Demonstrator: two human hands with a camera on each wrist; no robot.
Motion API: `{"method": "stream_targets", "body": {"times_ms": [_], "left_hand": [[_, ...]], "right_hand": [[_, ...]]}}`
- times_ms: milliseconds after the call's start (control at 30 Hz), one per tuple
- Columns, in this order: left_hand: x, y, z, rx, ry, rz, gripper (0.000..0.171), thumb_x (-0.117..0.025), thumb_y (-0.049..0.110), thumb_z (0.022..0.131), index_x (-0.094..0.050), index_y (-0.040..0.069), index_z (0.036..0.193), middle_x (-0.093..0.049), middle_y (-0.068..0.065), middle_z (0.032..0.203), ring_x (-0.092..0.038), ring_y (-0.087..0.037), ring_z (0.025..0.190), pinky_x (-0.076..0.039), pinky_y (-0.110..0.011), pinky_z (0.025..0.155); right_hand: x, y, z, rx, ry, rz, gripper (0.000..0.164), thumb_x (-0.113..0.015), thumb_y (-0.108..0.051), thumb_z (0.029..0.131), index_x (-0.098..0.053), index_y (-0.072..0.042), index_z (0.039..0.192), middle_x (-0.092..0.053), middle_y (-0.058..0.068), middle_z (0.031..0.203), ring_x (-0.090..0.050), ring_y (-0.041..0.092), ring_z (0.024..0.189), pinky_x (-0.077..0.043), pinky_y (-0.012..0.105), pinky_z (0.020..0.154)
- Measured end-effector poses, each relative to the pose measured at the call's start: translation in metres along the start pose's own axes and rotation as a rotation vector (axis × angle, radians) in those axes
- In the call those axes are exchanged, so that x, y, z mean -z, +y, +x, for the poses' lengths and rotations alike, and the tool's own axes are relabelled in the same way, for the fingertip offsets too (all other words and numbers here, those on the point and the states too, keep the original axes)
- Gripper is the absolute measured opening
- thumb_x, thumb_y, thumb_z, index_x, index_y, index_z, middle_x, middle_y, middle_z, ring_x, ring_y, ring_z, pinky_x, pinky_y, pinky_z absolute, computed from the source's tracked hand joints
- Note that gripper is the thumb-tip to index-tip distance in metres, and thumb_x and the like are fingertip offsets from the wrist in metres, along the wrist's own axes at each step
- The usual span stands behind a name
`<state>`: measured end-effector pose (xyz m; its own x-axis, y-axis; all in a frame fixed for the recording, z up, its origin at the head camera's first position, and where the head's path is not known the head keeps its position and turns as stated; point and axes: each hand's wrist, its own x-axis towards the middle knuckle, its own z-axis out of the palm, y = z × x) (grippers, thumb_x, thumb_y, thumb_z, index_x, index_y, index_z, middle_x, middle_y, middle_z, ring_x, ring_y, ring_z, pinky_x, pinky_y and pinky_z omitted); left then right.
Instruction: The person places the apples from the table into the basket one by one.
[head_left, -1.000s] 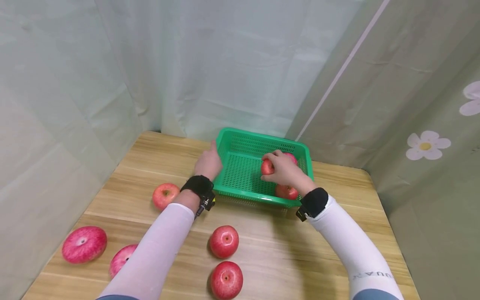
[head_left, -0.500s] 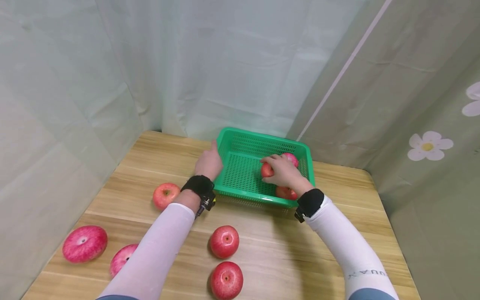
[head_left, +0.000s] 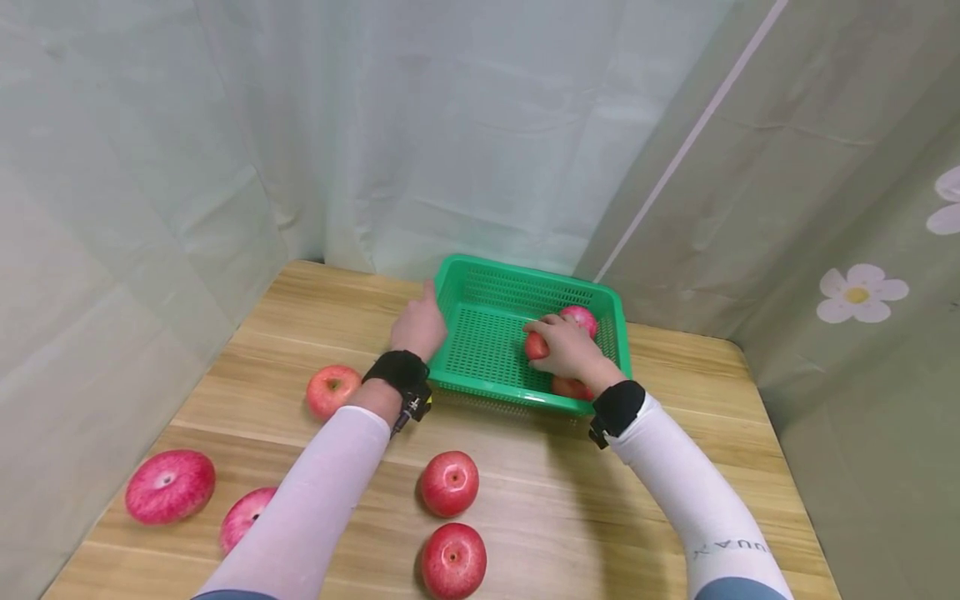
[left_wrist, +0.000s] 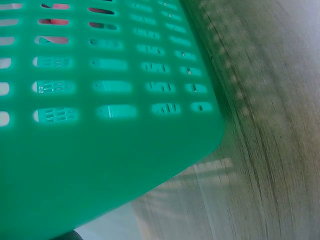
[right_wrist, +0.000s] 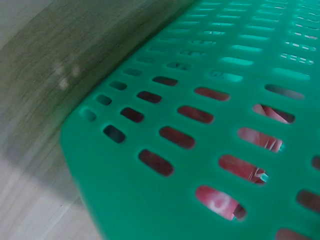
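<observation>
My right hand is inside the green plastic basket, gripping a red apple with fingers over its far side and thumb at the near side. A pinkish-red apple lies behind that hand, and another apple sits partly under it near the front wall. My left hand holds the basket's left rim, one finger pointing forward along it; its other fingertips are hidden. Both wrist views show the slotted basket wall close up, with red fruit visible through the slots in the right one.
On the wooden table lie an apple left of my left wrist and two more apples in front of the basket. A pink apple and a partly covered one lie at left. Curtains hang behind.
My right hand has moved slightly toward me and lower in the basket with the apple, showing more of the apple behind. The left hand and basket stay nearly still.
</observation>
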<state>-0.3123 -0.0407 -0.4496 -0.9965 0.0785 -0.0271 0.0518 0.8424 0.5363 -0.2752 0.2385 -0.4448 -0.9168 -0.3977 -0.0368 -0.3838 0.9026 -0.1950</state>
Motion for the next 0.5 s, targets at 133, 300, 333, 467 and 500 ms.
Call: {"method": "stream_targets", "body": {"times_ms": [133,300,333,467,500], "left_hand": [[-0.0003,0.0006,0.0002,0.004,-0.008,-0.004,0.077,-0.050,0.003,0.102,-0.014,0.004,0.171,-0.070,-0.030,0.107,-0.071,-0.037,0.083,-0.058,-0.050,0.065],[0.0006,0.0009,-0.0002,0.002,-0.013,-0.013,0.078,-0.050,0.002,0.102,-0.014,0.003,0.171,-0.070,-0.030,0.108,-0.071,-0.037,0.083,-0.058,-0.050,0.066],[0.0004,0.0007,0.0001,0.002,-0.012,-0.013,0.078,-0.050,0.002,0.102,-0.014,0.003,0.171,-0.070,-0.030,0.107,-0.070,-0.037,0.083,-0.058,-0.050,0.065],[-0.0007,-0.0005,0.0013,0.003,-0.013,-0.018,0.078,-0.049,0.002,0.102,-0.013,0.004,0.171,-0.070,-0.030,0.105,-0.070,-0.036,0.081,-0.057,-0.049,0.064],[-0.0010,-0.0006,0.0016,0.006,-0.014,-0.021,0.078,-0.049,0.002,0.102,-0.013,0.004,0.171,-0.070,-0.029,0.105,-0.069,-0.036,0.080,-0.057,-0.049,0.063]], "right_hand": [[-0.0019,0.0018,0.0007,-0.013,-0.004,0.000,0.065,-0.088,-0.027,0.089,-0.064,-0.013,0.148,-0.059,0.020,0.146,-0.050,0.046,0.133,-0.052,0.059,0.102],[-0.0016,-0.0006,-0.0008,-0.025,-0.007,0.000,0.066,-0.087,-0.026,0.089,-0.063,-0.013,0.149,-0.057,0.023,0.146,-0.049,0.047,0.133,-0.050,0.062,0.104],[-0.0015,-0.0008,-0.0011,-0.028,-0.010,0.000,0.066,-0.087,-0.026,0.090,-0.063,-0.014,0.149,-0.056,0.023,0.146,-0.049,0.047,0.133,-0.049,0.062,0.104],[-0.0019,-0.0009,-0.0014,-0.027,-0.011,-0.012,0.070,-0.087,-0.026,0.090,-0.060,-0.014,0.152,-0.055,0.024,0.147,-0.049,0.048,0.133,-0.048,0.064,0.105],[-0.0019,-0.0008,-0.0015,-0.027,-0.013,-0.015,0.070,-0.087,-0.026,0.090,-0.059,-0.014,0.153,-0.054,0.025,0.147,-0.048,0.048,0.134,-0.048,0.064,0.105]]}}
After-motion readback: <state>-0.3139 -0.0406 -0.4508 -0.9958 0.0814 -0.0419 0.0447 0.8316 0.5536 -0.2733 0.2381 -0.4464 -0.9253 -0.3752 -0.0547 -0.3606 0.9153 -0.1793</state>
